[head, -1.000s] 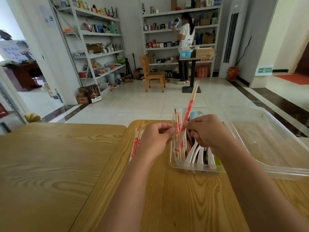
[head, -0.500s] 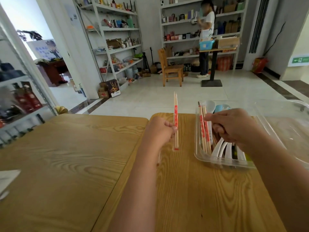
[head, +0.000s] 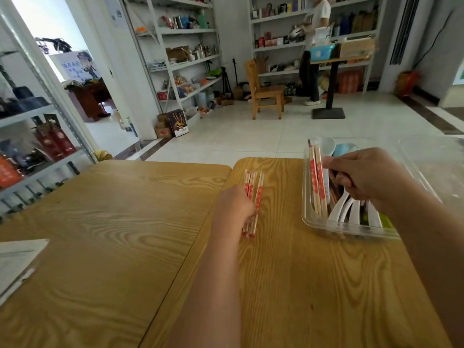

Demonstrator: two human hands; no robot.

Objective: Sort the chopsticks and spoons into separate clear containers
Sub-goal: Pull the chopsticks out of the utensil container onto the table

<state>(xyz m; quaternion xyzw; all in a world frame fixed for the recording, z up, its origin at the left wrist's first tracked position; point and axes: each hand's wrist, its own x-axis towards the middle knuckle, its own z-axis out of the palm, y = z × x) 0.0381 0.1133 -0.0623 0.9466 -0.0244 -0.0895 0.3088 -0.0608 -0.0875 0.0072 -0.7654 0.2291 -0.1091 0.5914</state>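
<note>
**Chopsticks split between the tabletop and the mixed container**

The laid-out chopsticks (head: 253, 197), pale wood in red-and-white paper sleeves, lie side by side on the round-cornered wooden table (head: 301, 285), pointing away from the person. They sit well to the left of the clear container (head: 351, 234). The left hand (head: 234, 209) rests on their near half with its fingers curled against them. I cannot tell whether it pinches one or only touches them.

Inside the clear container, the unsorted chopsticks (head: 316, 187) in the same sleeves lean along the left wall, their far ends rising above the rim. The right hand (head: 366, 177) reaches into the container from the right. Its fingers are curled, and its thumb and forefinger pinch these chopsticks near their upper half. Dark brown chopsticks (head: 333, 190) lie under the hand. The white spoons (head: 351, 209) fan out toward the near wall, handles forward. A pale blue spoon (head: 345, 148) and a whitish spoon (head: 326, 144) show their bowls at the far end.

A second clear container (head: 434, 164) stands just beside the first on its right; its contents are too blurred to make out.

A second wooden table (head: 100, 222) adjoins on the left, with a sheet of paper (head: 17, 254) at its near-left edge. Beyond lie a tiled floor, a wooden chair (head: 265, 91), stocked metal shelves (head: 185, 59), and a standing person (head: 315, 46) at a tall pedestal table.
</note>
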